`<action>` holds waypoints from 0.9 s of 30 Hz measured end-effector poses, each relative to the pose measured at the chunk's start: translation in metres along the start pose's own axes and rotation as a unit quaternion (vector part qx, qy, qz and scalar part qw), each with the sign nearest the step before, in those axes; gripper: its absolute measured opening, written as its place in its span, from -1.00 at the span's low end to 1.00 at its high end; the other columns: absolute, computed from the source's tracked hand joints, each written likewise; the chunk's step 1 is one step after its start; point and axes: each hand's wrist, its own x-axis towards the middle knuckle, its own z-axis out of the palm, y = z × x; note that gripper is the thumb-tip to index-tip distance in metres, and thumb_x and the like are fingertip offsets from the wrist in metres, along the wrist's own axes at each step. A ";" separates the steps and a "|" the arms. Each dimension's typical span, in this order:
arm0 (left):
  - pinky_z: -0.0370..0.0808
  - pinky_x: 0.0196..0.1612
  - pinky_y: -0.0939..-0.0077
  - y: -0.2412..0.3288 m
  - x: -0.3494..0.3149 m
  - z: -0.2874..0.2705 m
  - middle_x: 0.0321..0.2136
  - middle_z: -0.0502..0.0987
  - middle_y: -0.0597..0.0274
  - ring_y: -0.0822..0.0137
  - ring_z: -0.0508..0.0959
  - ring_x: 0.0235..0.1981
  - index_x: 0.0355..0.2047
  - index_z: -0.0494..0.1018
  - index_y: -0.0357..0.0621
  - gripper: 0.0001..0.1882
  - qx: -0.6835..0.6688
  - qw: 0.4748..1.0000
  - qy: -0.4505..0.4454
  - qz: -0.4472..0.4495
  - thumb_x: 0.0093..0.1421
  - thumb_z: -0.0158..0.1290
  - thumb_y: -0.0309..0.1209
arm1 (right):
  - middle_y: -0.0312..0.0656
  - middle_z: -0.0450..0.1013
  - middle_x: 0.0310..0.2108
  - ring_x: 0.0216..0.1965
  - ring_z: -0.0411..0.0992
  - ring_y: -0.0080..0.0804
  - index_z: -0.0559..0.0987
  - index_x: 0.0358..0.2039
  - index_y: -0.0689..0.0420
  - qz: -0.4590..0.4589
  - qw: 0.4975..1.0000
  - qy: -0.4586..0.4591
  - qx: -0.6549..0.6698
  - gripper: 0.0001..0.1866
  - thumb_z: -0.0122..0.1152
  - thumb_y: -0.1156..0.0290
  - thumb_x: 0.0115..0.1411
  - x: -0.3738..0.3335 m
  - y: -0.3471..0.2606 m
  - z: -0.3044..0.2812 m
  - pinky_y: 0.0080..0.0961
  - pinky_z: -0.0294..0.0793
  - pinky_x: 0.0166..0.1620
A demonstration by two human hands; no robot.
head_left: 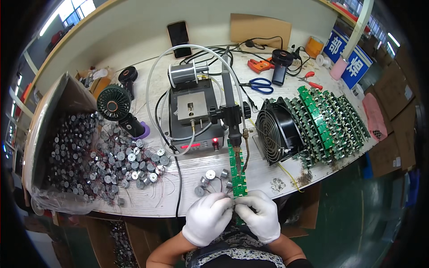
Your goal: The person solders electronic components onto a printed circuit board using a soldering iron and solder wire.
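Observation:
A narrow strip of green circuit boards (240,182) runs from under the soldering iron (237,154) towards me, past the table's front edge. Over its near part, my white-gloved left hand (208,219) and right hand (259,217) meet fingertip to fingertip. Both are closed in a pinch; what sits between the fingers is hidden, possibly thin wires or the strip's edge. Just beyond my left hand lie several small round motors (210,174) with thin wires. The iron hangs in a stand above the strip, with a thin metal feed tube (246,152) beside it.
A soldering controller (196,145) carries a solder wire spool (183,74). Left, a large box (33,152) and heap of motors (111,165). Right, a black fan (279,131) beside stacked boards (326,120). Behind are blue scissors (259,85), orange pliers (260,65) and a phone (178,39).

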 end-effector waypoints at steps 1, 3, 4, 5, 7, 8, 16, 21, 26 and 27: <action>0.51 -0.41 0.37 0.000 0.002 0.000 -0.37 0.56 0.16 0.13 0.56 -0.47 -0.31 0.49 -0.14 -0.78 -0.046 0.999 0.003 -0.027 -0.02 0.19 -0.54 | -0.09 0.50 -0.35 -0.32 0.52 -0.29 0.65 -0.26 0.20 0.000 1.000 -0.001 0.005 -0.79 0.34 0.49 0.04 0.000 -0.001 -0.001 -0.49 0.48 -0.23; 0.51 -0.43 0.40 -0.002 0.007 -0.003 -0.42 0.56 0.09 0.15 0.58 -0.47 -0.36 0.47 -0.20 -0.85 -0.117 0.991 0.014 -0.071 0.02 0.15 -0.58 | -0.08 0.51 -0.33 -0.31 0.52 -0.28 0.64 -0.21 0.21 -0.011 1.000 -0.005 -0.007 -0.74 0.34 0.49 0.04 0.004 -0.005 -0.006 -0.49 0.48 -0.22; 0.51 -0.43 0.43 0.001 0.008 -0.008 -0.43 0.56 0.07 0.17 0.58 -0.48 -0.36 0.47 -0.22 -0.85 -0.135 0.981 -0.007 -0.142 0.03 0.15 -0.58 | -0.07 0.51 -0.31 -0.30 0.52 -0.27 0.62 -0.16 0.21 -0.020 1.000 -0.009 -0.020 -0.70 0.34 0.49 0.04 0.006 -0.006 -0.008 -0.48 0.49 -0.21; 0.50 -0.43 0.45 0.004 0.011 -0.013 -0.45 0.56 0.06 0.19 0.59 -0.48 -0.36 0.46 -0.24 -0.86 -0.153 0.965 -0.028 -0.213 0.04 0.16 -0.58 | -0.07 0.51 -0.31 -0.30 0.52 -0.27 0.62 -0.16 0.21 -0.022 1.000 -0.010 -0.019 -0.70 0.34 0.49 0.04 0.006 -0.005 -0.009 -0.48 0.49 -0.21; 0.48 -0.47 0.46 -0.001 0.015 -0.012 -0.49 0.55 0.08 0.23 0.57 -0.53 -0.35 0.47 -0.23 -0.86 -0.177 0.953 -0.028 -0.246 0.05 0.16 -0.58 | -0.05 0.52 -0.28 -0.29 0.52 -0.23 0.58 -0.08 0.23 -0.006 0.999 0.003 -0.043 -0.62 0.33 0.50 0.04 0.005 -0.002 -0.009 -0.46 0.49 -0.20; 0.47 -0.49 0.44 -0.005 0.017 -0.010 -0.50 0.54 0.10 0.21 0.56 -0.56 -0.35 0.48 -0.21 -0.86 -0.151 0.969 -0.012 -0.195 0.04 0.16 -0.58 | -0.05 0.52 -0.28 -0.29 0.52 -0.23 0.58 -0.08 0.23 -0.007 0.999 0.003 -0.042 -0.62 0.33 0.50 0.04 0.004 -0.002 -0.009 -0.46 0.49 -0.20; 0.45 -0.53 0.33 -0.003 0.021 -0.002 -0.53 0.51 0.15 0.12 0.53 -0.58 -0.41 0.45 -0.13 -0.83 -0.064 0.989 0.009 -0.131 -0.03 0.19 -0.57 | -0.02 0.51 -0.29 -0.32 0.52 -0.20 0.56 -0.04 0.24 -0.044 0.998 0.022 -0.041 -0.58 0.32 0.55 0.02 0.003 -0.001 -0.006 -0.43 0.50 -0.23; 0.45 -0.54 0.32 -0.002 0.021 0.001 -0.56 0.49 0.17 0.13 0.52 -0.60 -0.45 0.44 -0.11 -0.83 -0.031 0.993 0.021 -0.109 -0.05 0.20 -0.56 | -0.04 0.50 -0.32 -0.36 0.52 -0.21 0.56 -0.05 0.24 -0.065 0.996 0.029 -0.046 -0.59 0.31 0.57 0.02 0.005 -0.001 -0.005 -0.43 0.50 -0.26; 0.36 -0.59 0.46 -0.003 0.020 0.001 -0.64 0.41 0.18 0.32 0.44 -0.69 -0.52 0.43 -0.21 -0.86 -0.076 0.990 0.027 -0.111 -0.03 0.19 -0.61 | -0.06 0.48 -0.36 -0.38 0.51 -0.21 0.57 -0.07 0.22 -0.081 0.995 0.023 -0.054 -0.61 0.31 0.57 0.02 0.007 -0.003 -0.003 -0.42 0.50 -0.28; 0.36 -0.59 0.47 -0.004 0.020 0.001 -0.63 0.41 0.17 0.32 0.44 -0.68 -0.52 0.43 -0.21 -0.87 -0.086 0.989 0.021 -0.117 -0.03 0.19 -0.61 | -0.06 0.48 -0.36 -0.38 0.51 -0.21 0.58 -0.08 0.21 -0.079 0.995 0.019 -0.054 -0.62 0.31 0.56 0.02 0.007 -0.003 -0.003 -0.42 0.50 -0.29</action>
